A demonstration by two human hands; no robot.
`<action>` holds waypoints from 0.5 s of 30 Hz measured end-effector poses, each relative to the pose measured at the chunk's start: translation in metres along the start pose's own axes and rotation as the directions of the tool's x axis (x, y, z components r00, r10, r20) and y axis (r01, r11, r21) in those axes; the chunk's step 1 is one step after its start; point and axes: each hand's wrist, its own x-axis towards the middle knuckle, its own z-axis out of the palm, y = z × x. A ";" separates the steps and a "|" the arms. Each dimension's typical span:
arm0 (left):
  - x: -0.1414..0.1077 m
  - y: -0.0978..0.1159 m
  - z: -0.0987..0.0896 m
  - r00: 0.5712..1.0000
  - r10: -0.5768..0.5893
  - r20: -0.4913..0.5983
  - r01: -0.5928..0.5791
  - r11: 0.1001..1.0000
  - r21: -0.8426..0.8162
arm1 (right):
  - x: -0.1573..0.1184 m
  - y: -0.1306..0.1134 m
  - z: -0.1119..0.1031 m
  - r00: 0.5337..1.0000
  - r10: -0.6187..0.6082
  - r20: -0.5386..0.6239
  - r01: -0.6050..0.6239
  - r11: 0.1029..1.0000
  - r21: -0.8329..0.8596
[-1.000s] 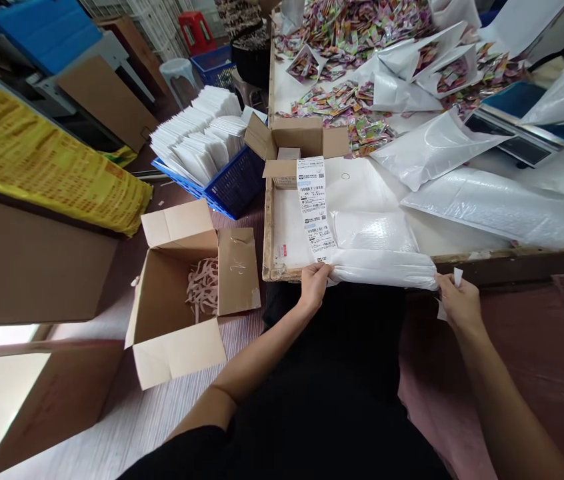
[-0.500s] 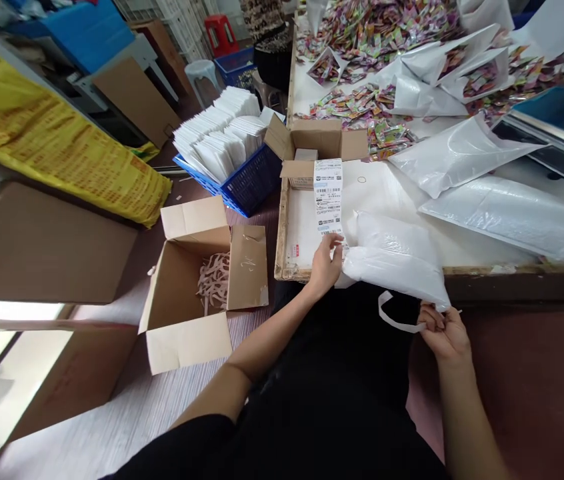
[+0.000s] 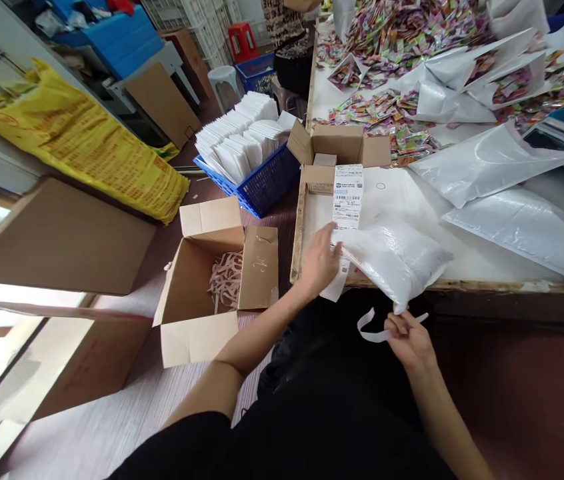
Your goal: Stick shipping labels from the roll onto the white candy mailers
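A filled white plastic mailer bag (image 3: 397, 253) lies tilted at the table's front edge. My left hand (image 3: 320, 261) is at the bag's left corner, which sits between thumb and fingers, right over a strip of printed shipping labels (image 3: 347, 200). The strip comes out of a small open carton (image 3: 321, 179), and its lower end hangs past the table edge. Below the bag's near corner, my right hand (image 3: 411, 340) pinches a thin white peel-off strip (image 3: 373, 335) that curls out to the left. Whether those fingertips also touch the bag is hard to see.
Left of the table stand an open cardboard box (image 3: 197, 280) with curled strips inside and a blue basket (image 3: 269, 180) of white packets. More white bags (image 3: 527, 227) lie to the right. Small colourful packets (image 3: 402, 40) are heaped behind. A person (image 3: 292, 40) is at the far end.
My right hand has moved left and slightly down with the peel-off strip. The mailer bag has turned, its near corner now pointing down. My left hand has moved onto the bag's left corner.
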 end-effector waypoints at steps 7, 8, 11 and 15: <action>-0.010 0.074 0.072 0.934 0.221 0.280 -0.258 0.961 0.103 | -0.002 0.026 -0.015 0.999 0.017 -0.050 -0.025 0.986 -0.164; -0.014 0.072 0.073 0.930 0.220 0.296 -0.255 0.963 0.083 | -0.007 0.026 -0.020 0.997 0.033 -0.065 -0.046 0.977 -0.209; -0.036 0.060 0.051 0.916 0.244 0.319 -0.207 0.967 -0.146 | -0.031 0.024 -0.025 0.999 0.045 -0.011 -0.046 0.928 -0.369; -0.085 0.059 0.008 0.874 0.287 0.391 0.023 0.781 -0.624 | -0.060 0.017 0.006 0.960 -0.198 0.198 0.274 0.811 -0.518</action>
